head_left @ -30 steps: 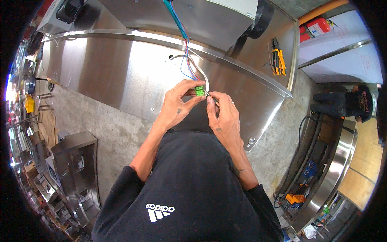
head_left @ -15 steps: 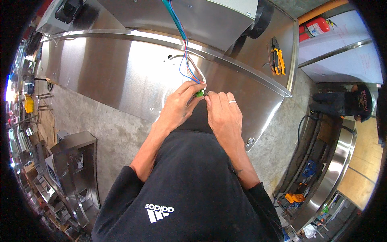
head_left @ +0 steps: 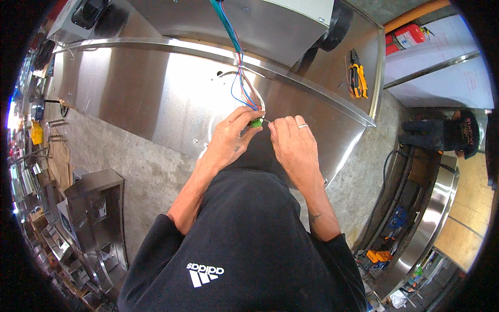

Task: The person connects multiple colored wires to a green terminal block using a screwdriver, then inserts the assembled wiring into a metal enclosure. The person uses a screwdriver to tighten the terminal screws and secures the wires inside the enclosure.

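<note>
Left hand: fingers pinch the connector. Right hand, right of the connector: fingers grip a rod. Wires extend beyond the connector.

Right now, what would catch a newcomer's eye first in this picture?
Probably the small bright green connector near the middle, held by the left hand, with blue and red wires just above it. Next might be the red fire extinguisher at the upper right, then the yellow-and-black pliers lying to its left.
</note>
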